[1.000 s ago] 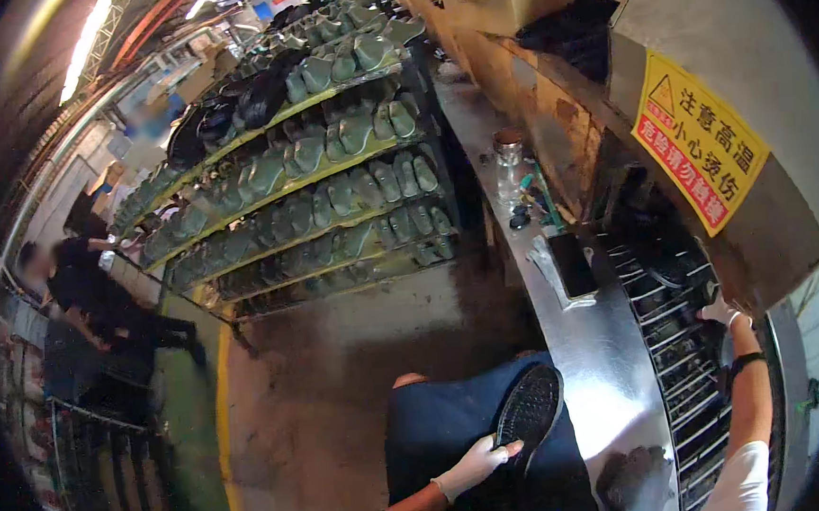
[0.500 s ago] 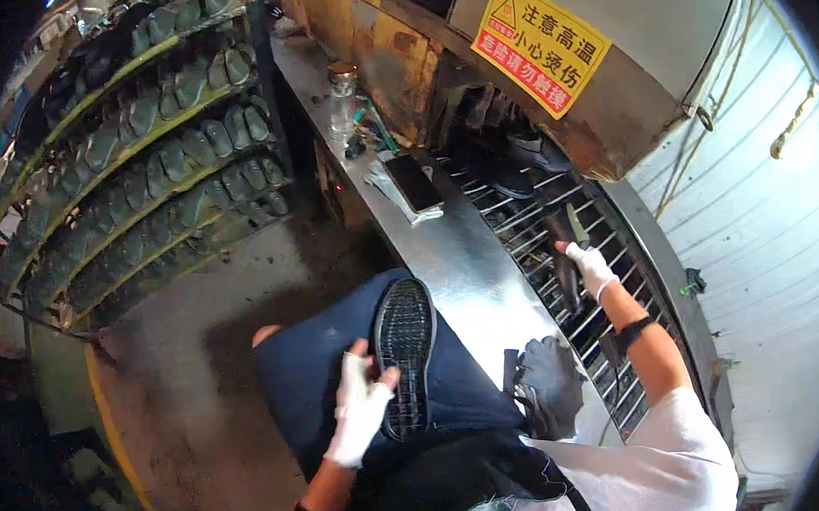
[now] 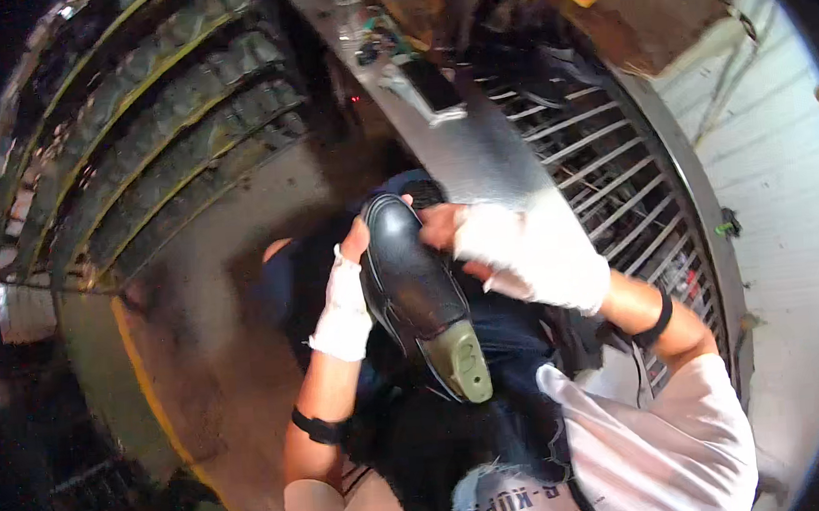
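A black leather shoe upper (image 3: pixel 405 256), stretched over a green last (image 3: pixel 464 361), lies over my lap with its toe pointing away. My left hand (image 3: pixel 342 303), in a white fingerless wrap, grips the shoe's left side near the toe, thumb on the upper. On the other side, my right hand (image 3: pixel 533 252) has its fingertips at the toe's right edge. Motion blurs those fingers, so their grip is unclear. Just past the toe, a dark ribbed sole (image 3: pixel 426 194) shows on the dark blue cloth over my knees; the shoe and hands hide the rest.
At my right runs a metal ledge (image 3: pixel 488 155) bearing a phone (image 3: pixel 431 83) on a white cloth and a clear jar (image 3: pixel 348 18). Beyond it is a barred metal rack (image 3: pixel 601 147). Shelves of lasts (image 3: pixel 180 91) stand at the left. A grey glove (image 3: pixel 577 339) lies beside my right thigh.
My right hand has come back from the barred rack to my lap. The lasted shoe is now over my lap, and my left hand has shifted from beside the sole to the shoe.
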### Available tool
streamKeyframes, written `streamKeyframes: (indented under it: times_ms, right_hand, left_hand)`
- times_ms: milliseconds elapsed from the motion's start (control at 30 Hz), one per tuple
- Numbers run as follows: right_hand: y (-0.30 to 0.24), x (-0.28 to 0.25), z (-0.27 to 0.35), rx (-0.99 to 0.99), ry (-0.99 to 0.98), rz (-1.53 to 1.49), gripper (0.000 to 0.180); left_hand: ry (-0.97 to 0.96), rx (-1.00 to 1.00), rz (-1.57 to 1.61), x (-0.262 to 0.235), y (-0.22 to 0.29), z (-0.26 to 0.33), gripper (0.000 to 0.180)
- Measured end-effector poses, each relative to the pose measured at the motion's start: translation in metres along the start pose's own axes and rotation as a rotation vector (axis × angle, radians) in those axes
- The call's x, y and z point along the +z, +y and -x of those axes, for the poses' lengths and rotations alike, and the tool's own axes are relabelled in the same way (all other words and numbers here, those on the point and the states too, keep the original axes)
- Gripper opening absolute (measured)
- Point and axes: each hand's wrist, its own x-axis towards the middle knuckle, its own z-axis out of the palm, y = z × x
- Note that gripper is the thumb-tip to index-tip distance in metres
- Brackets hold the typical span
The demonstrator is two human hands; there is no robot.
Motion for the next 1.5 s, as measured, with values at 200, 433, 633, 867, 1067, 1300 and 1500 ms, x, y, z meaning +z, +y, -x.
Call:
streamKeyframes:
  times_ms: [200,433,633,867,1067,1300,1500]
  right_hand:
    - [-0.017,0.087,0.011,0.668,0.286,-1.748,0.066]
    - [-0.001,0.063,0.005,0.729,0.47,-1.601,0.06]
    - [-0.003,0.016,0.044,0.768,0.684,-1.411,0.06]
    - [0.001,0.023,0.046,0.754,0.532,-1.709,0.089]
    - [-0.002,0.046,0.014,0.71,0.322,-1.822,0.109]
    - [0.003,0.097,0.006,0.777,0.304,-1.622,0.074]
    - [0.006,0.089,0.006,0.783,0.236,-1.539,0.068]
  left_hand:
    - [-0.203,0.167,0.31,0.022,0.006,0.012,0.096]
    - [0.232,0.278,-0.965,-0.073,-0.025,-0.063,0.079]
    - [0.28,0.181,-0.916,-0.013,0.012,-0.039,0.048]
    - [-0.106,0.031,-0.051,-0.021,0.025,-0.006,0.069]
    - [0.016,0.266,-0.039,0.005,0.047,-0.003,0.068]
    - [-0.059,0.258,-0.028,0.01,0.041,-0.002,0.082]
    - [-0.085,0.214,-0.118,0.022,0.043,-0.004,0.086]
